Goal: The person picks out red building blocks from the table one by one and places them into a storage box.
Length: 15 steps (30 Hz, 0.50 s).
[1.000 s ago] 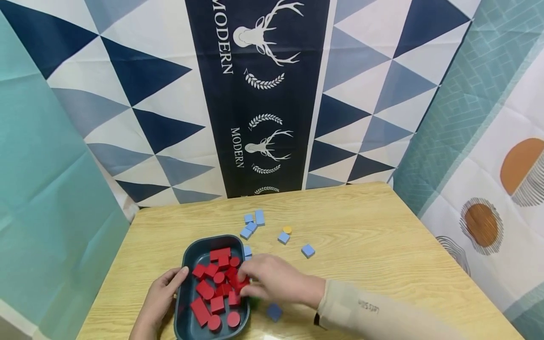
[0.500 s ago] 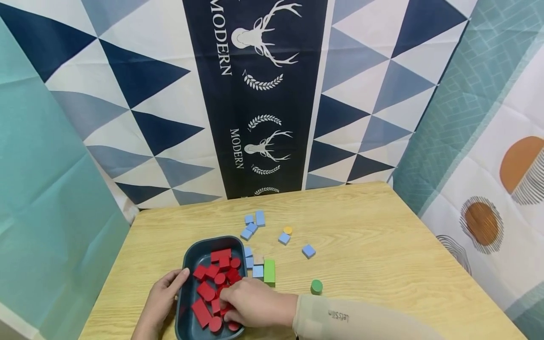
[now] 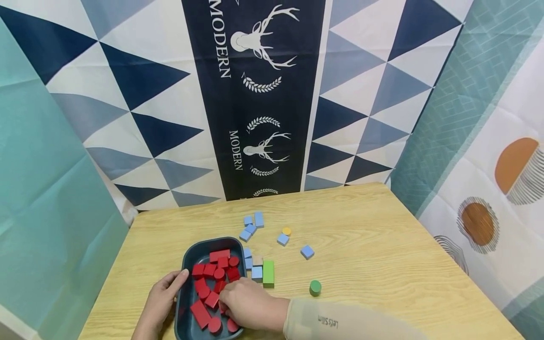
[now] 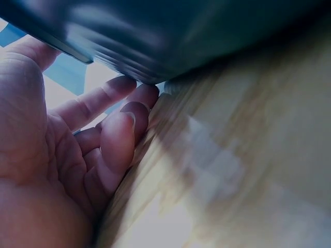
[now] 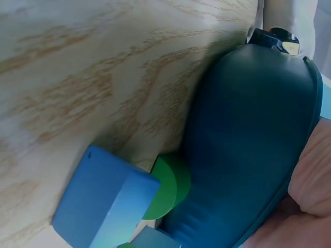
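Note:
A dark teal tray [image 3: 179, 302] on the wooden table holds several red blocks [image 3: 200, 313], some rectangular, some cylindrical. My left hand [image 3: 163, 293] grips its left side, thumb over the rim; in the left wrist view, fingers [image 4: 118, 139] of that hand lie loosely bent under the tray's outer wall [image 4: 134, 31]. Reaching in over the right rim is my right hand [image 3: 250, 302], fingertips down among the red blocks and hidden. I cannot tell whether they pinch one. In the right wrist view only part of the right hand [image 5: 315, 178] shows, over the rim.
Right of the tray stand a light green block [image 3: 268, 274], a blue block [image 3: 257, 273] and a green cylinder [image 3: 315, 288]. Small blue blocks [image 3: 259, 219] lie scattered behind, with a yellow disc [image 3: 286, 231]. A blue block [image 5: 103, 199] sits close outside the tray wall.
My right hand has moved left and toward me, from the tray's right rim into the red blocks, and some of them have shifted. The left hand has stayed on the rim.

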### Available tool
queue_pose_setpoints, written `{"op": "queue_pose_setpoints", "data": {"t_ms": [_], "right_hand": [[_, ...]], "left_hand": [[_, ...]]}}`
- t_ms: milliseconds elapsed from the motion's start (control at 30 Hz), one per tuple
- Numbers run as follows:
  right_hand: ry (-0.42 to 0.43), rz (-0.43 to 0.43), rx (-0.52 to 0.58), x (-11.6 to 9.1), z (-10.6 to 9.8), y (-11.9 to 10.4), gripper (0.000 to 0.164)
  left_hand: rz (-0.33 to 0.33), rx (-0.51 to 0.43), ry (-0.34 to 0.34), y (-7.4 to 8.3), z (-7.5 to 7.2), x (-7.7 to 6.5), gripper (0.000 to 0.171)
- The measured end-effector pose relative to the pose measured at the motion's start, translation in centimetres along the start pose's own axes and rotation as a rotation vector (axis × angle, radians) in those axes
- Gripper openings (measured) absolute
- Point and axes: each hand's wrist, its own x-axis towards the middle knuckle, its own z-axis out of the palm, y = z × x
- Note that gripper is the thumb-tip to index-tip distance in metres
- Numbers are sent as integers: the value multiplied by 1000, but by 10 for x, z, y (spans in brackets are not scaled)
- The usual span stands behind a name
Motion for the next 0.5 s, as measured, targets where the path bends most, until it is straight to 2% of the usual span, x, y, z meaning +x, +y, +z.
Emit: {"op": "queue_pose_setpoints", "data": {"t_ms": [200,367,500], "right_hand": [[11,2,-16,-1,2,1,12],[2,27,-31,-2,3,1,10],[31,29,-53,-2,3,4,12]], "left_hand": [[4,16,3,1,1,0,88],[1,31,-9,2,1,-1,95],[5,23,6,2,3,-3,93]]}}
